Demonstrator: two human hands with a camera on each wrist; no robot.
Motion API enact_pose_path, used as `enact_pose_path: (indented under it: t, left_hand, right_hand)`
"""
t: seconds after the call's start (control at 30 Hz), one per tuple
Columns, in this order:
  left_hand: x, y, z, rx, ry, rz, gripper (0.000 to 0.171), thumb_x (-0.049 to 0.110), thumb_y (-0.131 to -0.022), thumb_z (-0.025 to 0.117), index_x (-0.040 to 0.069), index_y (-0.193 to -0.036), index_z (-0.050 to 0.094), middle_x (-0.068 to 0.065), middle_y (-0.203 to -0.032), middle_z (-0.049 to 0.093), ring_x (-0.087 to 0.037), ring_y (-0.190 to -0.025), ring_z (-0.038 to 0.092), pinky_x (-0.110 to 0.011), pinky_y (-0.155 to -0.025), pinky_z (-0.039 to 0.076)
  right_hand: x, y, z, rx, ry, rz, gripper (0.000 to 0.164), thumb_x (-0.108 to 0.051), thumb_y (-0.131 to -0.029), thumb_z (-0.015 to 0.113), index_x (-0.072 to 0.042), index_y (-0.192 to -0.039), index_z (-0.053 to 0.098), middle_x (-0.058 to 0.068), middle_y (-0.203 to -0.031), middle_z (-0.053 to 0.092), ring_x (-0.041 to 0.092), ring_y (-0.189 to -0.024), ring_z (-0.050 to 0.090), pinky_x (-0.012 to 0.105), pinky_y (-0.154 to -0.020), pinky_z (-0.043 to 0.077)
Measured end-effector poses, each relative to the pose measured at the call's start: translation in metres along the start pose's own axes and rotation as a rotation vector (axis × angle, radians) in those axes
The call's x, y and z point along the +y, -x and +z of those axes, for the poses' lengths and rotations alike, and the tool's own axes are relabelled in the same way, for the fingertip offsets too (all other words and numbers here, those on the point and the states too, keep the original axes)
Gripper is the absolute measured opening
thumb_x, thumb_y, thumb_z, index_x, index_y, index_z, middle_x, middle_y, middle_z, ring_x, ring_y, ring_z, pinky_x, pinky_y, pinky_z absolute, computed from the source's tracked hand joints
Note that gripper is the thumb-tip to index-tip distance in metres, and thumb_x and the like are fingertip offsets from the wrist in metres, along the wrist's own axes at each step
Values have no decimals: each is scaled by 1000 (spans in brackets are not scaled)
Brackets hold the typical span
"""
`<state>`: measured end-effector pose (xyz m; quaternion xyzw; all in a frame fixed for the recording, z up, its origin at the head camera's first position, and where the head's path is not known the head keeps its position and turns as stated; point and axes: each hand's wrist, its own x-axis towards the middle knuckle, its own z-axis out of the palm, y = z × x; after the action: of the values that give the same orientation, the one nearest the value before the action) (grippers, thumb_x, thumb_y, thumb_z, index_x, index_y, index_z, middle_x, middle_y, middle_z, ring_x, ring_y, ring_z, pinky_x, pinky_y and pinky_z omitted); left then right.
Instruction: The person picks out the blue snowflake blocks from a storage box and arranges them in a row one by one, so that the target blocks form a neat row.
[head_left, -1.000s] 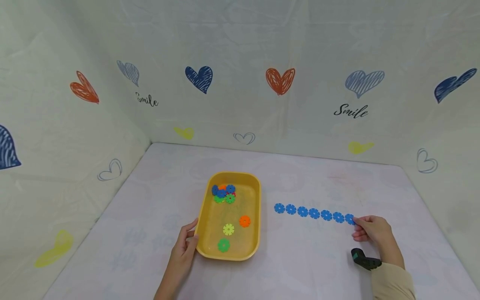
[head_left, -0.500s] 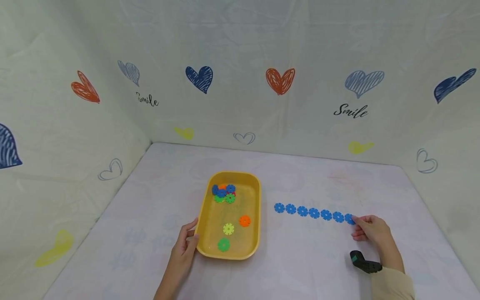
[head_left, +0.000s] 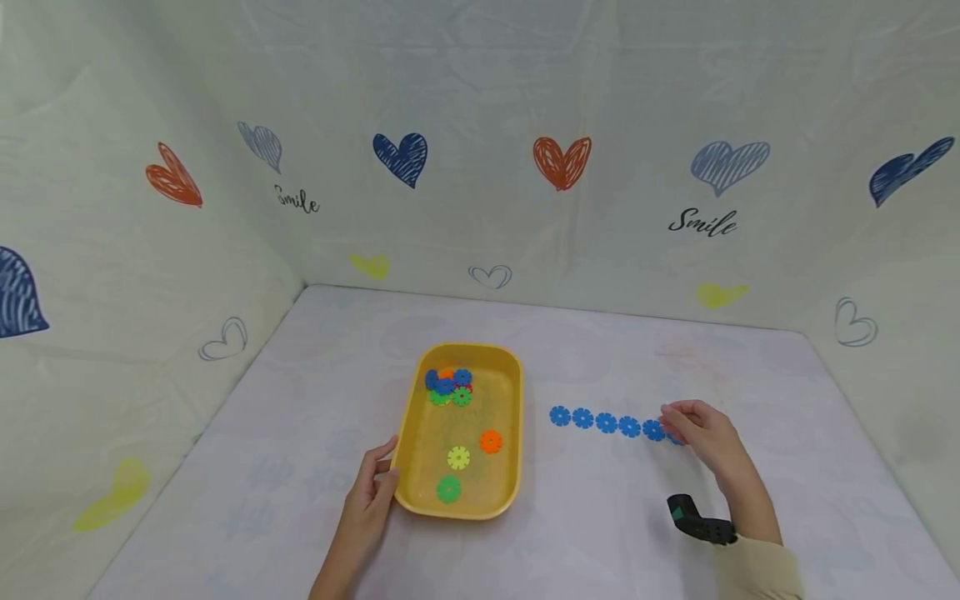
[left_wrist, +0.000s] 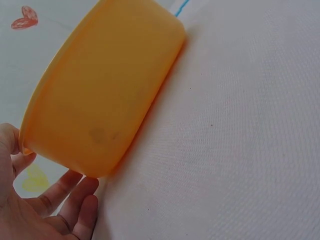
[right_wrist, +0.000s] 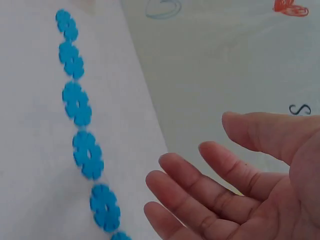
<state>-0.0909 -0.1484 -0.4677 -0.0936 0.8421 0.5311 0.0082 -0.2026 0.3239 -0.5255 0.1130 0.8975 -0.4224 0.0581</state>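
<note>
The right hand [head_left: 705, 433], fingers [right_wrist: 182, 200] spread and empty, could knock the blue discs [head_left: 602, 423] askew by dipping; the left hand [head_left: 366, 487] pinches the tray [head_left: 495, 408].

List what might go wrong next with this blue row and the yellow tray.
1. The right hand hangs over the right end of the blue row; a low sweep might nudge discs out of line.
2. The black wrist device juts out below that hand, so it could catch the row too.
3. The left hand grips the yellow tray's edge; a jerk might scatter the discs inside.
</note>
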Motion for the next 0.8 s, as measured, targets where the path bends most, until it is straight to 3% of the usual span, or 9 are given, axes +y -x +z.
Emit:
enact_pose_path:
  t: [0.2, 0.43, 0.53, 0.67, 0.8]
  left_hand:
    - [0, 0, -1, 3, 7, 5, 36, 23, -99, 44, 21, -135, 42, -13, -113, 57, -6, -68, 48, -21, -64, 42]
    - [0, 0, 0, -7, 5, -4, 36, 23, -99, 44, 20, -135, 41, -13, -114, 56, -7, -69, 47, -20, -64, 42]
    - [1, 0, 0, -3, 3, -8, 36, 23, -99, 44, 20, -135, 41, -13, -113, 56, -7, -69, 47, -20, -64, 41]
    - [1, 0, 0, -4, 3, -15, 36, 23, -99, 44, 21, -135, 41, -13, -113, 56, -7, -69, 47, -20, -64, 41]
    - [1, 1, 0, -4, 2, -23, 36, 23, -99, 44, 21, -135, 42, -12, -113, 56, -7, -70, 47, -20, -65, 41]
  right_hand:
    - [-29, -19, 38, -54, -123, -134, 60, -66, -81, 52, -24, -124, 50, -1, -116, 63, 18, -103, 61, 43, -91, 48]
    - [-95, -16, 77, -127, -293, -296, 53, -52, -83, 61, -20, -124, 54, -1, -116, 62, 14, -100, 62, 30, -83, 52]
    - [-149, 8, 77, -202, -332, -304, 52, -42, -88, 61, -10, -128, 52, 8, -120, 60, 23, -106, 60, 32, -88, 50]
    - [-212, 37, 77, -297, -360, -231, 47, -28, -89, 62, -2, -127, 52, 17, -123, 58, 32, -110, 56, 43, -97, 44]
    - [-234, 37, 97, -356, -363, -203, 41, -20, -91, 60, 1, -126, 53, 18, -124, 57, 29, -110, 56, 42, -98, 43]
